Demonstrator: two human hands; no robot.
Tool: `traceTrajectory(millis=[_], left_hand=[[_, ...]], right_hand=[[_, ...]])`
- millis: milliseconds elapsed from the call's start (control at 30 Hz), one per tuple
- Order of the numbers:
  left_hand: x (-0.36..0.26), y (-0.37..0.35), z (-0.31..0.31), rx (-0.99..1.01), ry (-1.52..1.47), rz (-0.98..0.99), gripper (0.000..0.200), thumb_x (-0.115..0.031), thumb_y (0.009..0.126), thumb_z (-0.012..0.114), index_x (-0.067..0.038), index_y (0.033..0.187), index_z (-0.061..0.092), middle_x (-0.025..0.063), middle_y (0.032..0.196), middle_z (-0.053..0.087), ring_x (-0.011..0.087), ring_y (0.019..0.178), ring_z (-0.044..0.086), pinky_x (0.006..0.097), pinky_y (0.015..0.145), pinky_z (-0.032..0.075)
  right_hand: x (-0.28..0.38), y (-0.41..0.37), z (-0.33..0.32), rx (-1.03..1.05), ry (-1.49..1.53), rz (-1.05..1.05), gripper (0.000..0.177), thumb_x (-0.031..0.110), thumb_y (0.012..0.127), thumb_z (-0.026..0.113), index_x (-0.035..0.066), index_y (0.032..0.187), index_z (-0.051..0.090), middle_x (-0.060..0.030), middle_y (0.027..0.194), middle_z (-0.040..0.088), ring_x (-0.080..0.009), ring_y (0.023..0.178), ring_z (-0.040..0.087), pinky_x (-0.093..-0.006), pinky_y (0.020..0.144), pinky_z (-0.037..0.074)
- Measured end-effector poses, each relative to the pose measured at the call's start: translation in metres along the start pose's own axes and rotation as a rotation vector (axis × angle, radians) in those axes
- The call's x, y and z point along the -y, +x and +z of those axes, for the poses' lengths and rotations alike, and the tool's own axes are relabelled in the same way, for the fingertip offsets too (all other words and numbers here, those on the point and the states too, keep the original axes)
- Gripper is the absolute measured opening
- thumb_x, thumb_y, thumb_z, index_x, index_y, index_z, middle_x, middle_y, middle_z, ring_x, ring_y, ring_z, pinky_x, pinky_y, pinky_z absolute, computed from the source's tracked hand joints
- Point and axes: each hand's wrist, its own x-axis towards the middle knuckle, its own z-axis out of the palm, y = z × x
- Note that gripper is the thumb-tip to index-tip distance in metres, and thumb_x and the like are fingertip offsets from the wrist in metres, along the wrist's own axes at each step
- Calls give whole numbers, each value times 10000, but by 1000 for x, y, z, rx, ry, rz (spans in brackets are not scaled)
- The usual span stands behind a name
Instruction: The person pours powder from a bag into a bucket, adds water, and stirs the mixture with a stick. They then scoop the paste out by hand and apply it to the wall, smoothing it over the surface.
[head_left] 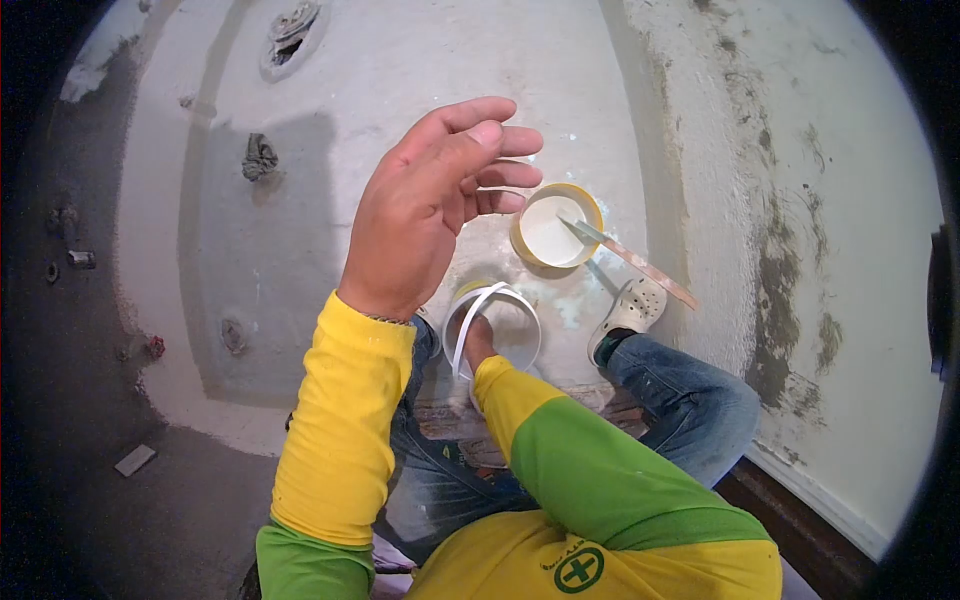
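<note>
My left hand [415, 205] is raised in front of me, palm turned right, with its fingers loosely curved and slightly apart; nothing is in it. Below it, my right hand [478, 332] reaches down into a white bucket [537, 340] with a white handle [463, 340]. The bucket wall and the handle hide its fingers. Just beyond stands a round yellow-rimmed tub [597, 212] of smooth white mixture [548, 232]. A flat tool with a wooden handle [655, 276] leans on its rim, its grey end in the mixture.
A pale coated floor [420, 60] spreads ahead, with pipe openings stuffed with wrapping [259, 157] on the left. A wall with dark patches [775, 310] rises on the right. My foot in a white clog [632, 305] is beside the tub. A small flat piece [135, 460] lies lower left.
</note>
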Motion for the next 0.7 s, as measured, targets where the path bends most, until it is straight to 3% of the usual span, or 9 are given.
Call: traceTrajectory(millis=[167, 367, 433, 467, 500, 567, 633, 700], left_hand=[[6, 5, -4, -18, 4, -12, 428, -271, 950, 448, 15, 1269, 447, 157, 1127, 605, 224, 951, 611, 343, 824, 488], [12, 15, -14, -51, 10, -75, 414, -277, 938, 476, -23, 1264, 465, 131, 1130, 612, 219, 956, 609, 347, 824, 484], [13, 18, -20, -90, -9, -91, 410, -283, 934, 483, -39, 1263, 474, 118, 1130, 616, 216, 963, 609, 347, 828, 483], [12, 19, -21, -119, -5, -109, 405, -288, 937, 477, -46, 1262, 480, 114, 1133, 616, 217, 969, 606, 352, 841, 478], [13, 21, -22, -97, -2, -115, 405, -288, 937, 477, -46, 1262, 480, 114, 1133, 616, 217, 969, 606, 352, 841, 478], [14, 23, -24, -148, -39, -107, 397, -285, 914, 530, -43, 1226, 490, 119, 1103, 610, 222, 953, 598, 350, 805, 486], [13, 23, -24, -161, -29, -110, 399, -286, 909, 540, -46, 1223, 489, 123, 1100, 610, 228, 957, 597, 361, 816, 482], [14, 25, -24, -136, -63, -84, 405, -284, 903, 548, -40, 1221, 487, 126, 1098, 609, 231, 952, 597, 363, 817, 482]], right_hand=[[-5, 17, 0, 124, 165, 48, 374, 300, 890, 520, 3, 1108, 585, -196, 1141, 609, -324, 1097, 563, -429, 929, 447], [-21, 30, -18, 354, 584, 137, 380, 308, 900, 513, 7, 1121, 585, -188, 1151, 609, -315, 1103, 564, -426, 930, 447], [-22, 6, -42, 475, 1056, 388, 409, 378, 928, 476, 70, 1176, 583, -111, 1161, 622, -233, 1089, 584, -420, 945, 441], [-1, -11, -77, 563, 1115, 425, 413, 383, 920, 496, 104, 1217, 568, -61, 1150, 621, -192, 1034, 604, -406, 923, 466], [-17, -4, -67, 549, 1134, 424, 413, 383, 920, 496, 104, 1217, 568, -61, 1150, 621, -192, 1034, 604, -406, 923, 466], [-62, 13, -25, 673, 1548, 88, 411, 357, 924, 504, 94, 1236, 554, -79, 1149, 622, -212, 992, 624, -399, 870, 506], [-65, 16, -18, 654, 1697, 83, 357, 319, 919, 510, 79, 1172, 585, -92, 1086, 654, -239, 950, 650, -441, 839, 534], [-52, 2, -42, 635, 1628, 118, 328, 306, 913, 514, 81, 1136, 599, -86, 1052, 665, -226, 906, 663, -423, 804, 550]])
